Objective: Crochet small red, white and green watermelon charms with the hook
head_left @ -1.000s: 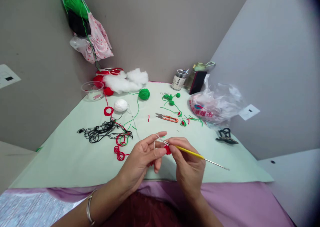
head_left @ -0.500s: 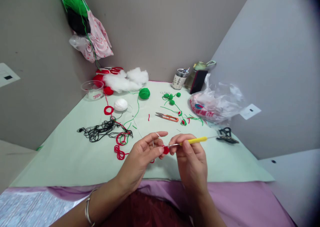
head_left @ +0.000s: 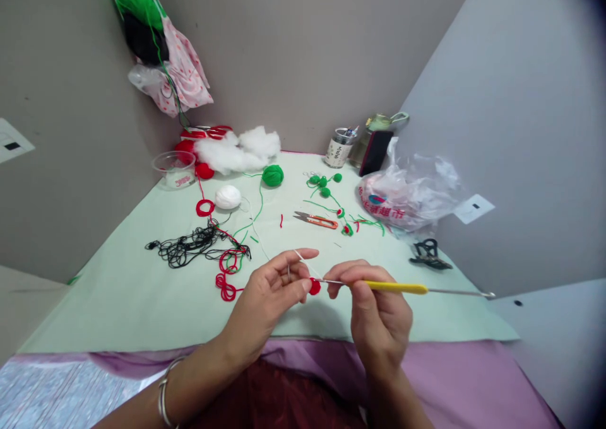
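1. The table point(head_left: 118, 315) is covered in pale green; over its near part both hands are held.
2. At its right a bag point(head_left: 407, 195) is set; at the back left, stuffing point(head_left: 237, 151) is heaped.
3. By the left hand point(head_left: 272, 293) the red piece point(head_left: 315, 286) is pinched between thumb and fingers, above the table; over the forefinger a white strand point(head_left: 307, 264) is drawn.
4. By the right hand point(head_left: 379, 306) the hook point(head_left: 395, 287) is gripped, fingers closed round its yellow handle; its tip is brought to the red piece, though whether it is inserted cannot be told.
5. Black yarn point(head_left: 189, 247) is tangled at the left; beyond it a white ball point(head_left: 228, 197) and a green ball point(head_left: 273, 175) are placed.
6. Beyond the hands, snips point(head_left: 322, 222) are laid.
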The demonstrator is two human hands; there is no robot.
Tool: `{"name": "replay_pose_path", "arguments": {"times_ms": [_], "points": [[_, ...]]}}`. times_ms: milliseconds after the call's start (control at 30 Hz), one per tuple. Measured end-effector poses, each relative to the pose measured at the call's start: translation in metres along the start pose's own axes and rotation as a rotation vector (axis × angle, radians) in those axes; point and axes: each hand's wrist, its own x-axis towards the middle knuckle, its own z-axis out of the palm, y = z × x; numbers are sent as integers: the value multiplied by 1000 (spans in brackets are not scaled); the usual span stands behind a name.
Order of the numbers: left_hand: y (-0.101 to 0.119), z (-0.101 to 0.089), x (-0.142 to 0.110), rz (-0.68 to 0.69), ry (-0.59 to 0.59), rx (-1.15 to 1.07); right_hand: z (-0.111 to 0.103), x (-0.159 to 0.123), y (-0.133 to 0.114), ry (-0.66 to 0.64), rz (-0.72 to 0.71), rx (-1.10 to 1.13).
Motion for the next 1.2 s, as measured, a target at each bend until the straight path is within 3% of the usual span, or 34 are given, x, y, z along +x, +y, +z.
{"name": "replay_pose_path", "arguments": {"times_ms": [500,600,733,833,1067,1200], "points": [[2,0,0,71,57,100,-2,-8,2,-149,-285,-341],[4,0,-1,83,50,110,1,-7,1,-69,-221,-267],[5,1,-2,40,10,58,6,-2,1,75,28,45],[5,2,-1,14,-14,25,8,4,1,103,133,197],[3,2,-3,22,-29,-13,4,5,1,52,139,248],[4,2,-4,40,-18,-4,1,-1,-1,22,80,128]]}}
